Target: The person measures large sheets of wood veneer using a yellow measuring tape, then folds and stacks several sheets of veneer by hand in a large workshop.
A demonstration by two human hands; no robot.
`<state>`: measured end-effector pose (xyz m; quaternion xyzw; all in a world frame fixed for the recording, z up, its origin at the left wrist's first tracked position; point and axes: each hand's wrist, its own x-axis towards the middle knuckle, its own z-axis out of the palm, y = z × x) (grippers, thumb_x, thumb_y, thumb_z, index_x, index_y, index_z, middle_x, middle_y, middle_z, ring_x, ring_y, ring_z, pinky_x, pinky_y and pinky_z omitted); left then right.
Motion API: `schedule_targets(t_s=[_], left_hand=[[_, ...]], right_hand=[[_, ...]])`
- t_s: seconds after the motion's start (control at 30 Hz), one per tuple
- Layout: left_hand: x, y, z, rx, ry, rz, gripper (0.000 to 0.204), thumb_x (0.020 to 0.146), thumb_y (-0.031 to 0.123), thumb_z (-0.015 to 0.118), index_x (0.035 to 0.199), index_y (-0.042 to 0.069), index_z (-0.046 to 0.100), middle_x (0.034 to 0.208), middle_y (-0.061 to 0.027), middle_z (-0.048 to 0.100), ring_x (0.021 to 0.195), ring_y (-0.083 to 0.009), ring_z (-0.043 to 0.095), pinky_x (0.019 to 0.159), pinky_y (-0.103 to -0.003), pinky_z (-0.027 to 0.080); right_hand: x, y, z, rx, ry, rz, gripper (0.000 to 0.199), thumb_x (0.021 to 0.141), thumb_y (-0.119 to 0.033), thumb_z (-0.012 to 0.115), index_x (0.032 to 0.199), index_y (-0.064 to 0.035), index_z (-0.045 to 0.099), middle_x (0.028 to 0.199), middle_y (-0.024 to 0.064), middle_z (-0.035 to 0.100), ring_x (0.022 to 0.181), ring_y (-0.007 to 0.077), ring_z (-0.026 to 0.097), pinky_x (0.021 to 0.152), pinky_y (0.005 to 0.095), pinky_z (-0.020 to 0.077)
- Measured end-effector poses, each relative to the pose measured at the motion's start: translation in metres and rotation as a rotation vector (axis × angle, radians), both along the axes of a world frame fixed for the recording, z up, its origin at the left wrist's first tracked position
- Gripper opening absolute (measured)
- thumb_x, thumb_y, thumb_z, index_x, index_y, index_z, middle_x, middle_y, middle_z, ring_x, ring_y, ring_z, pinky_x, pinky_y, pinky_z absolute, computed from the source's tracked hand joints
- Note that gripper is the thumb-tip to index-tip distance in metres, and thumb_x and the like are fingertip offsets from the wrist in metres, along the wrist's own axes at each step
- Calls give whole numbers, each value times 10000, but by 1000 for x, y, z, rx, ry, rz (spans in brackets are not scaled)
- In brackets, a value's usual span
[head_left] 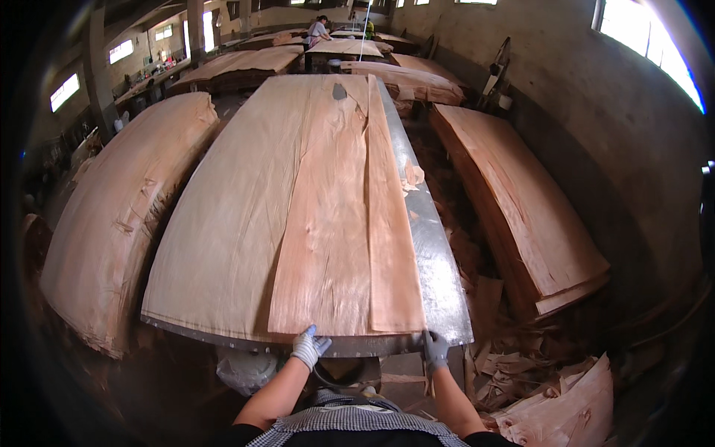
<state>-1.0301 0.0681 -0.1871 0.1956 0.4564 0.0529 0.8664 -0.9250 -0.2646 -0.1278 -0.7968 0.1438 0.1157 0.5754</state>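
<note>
A wide, pale stack of wood veneer sheets (223,201) lies on a metal-topped table (439,261) in front of me. Over its right part rest a reddish veneer sheet (324,253) and a narrower veneer strip (393,276), side by side, with a ragged split and a dark hole near their far end. My left hand (307,349), in a striped grey glove, touches the near edge of the reddish sheet with its fingers apart. At the strip's near right corner is my right hand (435,350), also gloved; its fingers are partly hidden and dark against the table edge.
Veneer stacks stand on the left (126,216) and on the right (529,201), with more farther back. Torn veneer scraps (555,402) cover the floor at the lower right. A small torn piece (412,176) lies on the metal. A co-worker (319,31) stands far off.
</note>
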Motion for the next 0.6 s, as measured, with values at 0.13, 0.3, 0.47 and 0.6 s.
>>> schedule_targets(t_s=[0.13, 0.3, 0.47, 0.6], left_hand=[[-4, -10, 19, 43, -18, -70, 302, 843, 252, 566, 1094, 108, 480, 959, -179, 543, 831, -343, 579, 721, -508, 510], [-5, 0, 13, 14, -6, -91, 318, 848, 281, 553, 1102, 111, 465, 960, -178, 541, 831, -343, 579, 754, -524, 490], [-4, 2, 20, 65, 41, -52, 321, 845, 314, 554, 1064, 96, 467, 895, -171, 565, 770, -334, 595, 699, -504, 512], [-27, 4, 14, 75, 53, -98, 308, 855, 300, 543, 1093, 125, 458, 880, -181, 572, 755, -340, 602, 671, -508, 514]], right_hand=[[-27, -31, -13, -134, -286, -64, 251, 821, -245, 607, 908, -12, 639, 534, 17, 539, 415, 92, 484, 379, 249, 367], [18, -35, -2, 132, -62, -125, 280, 831, -260, 612, 942, -3, 628, 514, 30, 528, 383, 95, 473, 351, 248, 347], [55, -45, -20, -209, -102, -16, 331, 781, -294, 628, 966, -21, 643, 640, 109, 614, 501, 164, 564, 498, 302, 449], [39, -50, -28, -369, -273, 42, 351, 766, -310, 612, 933, -2, 633, 732, 165, 632, 655, 260, 619, 623, 345, 465]])
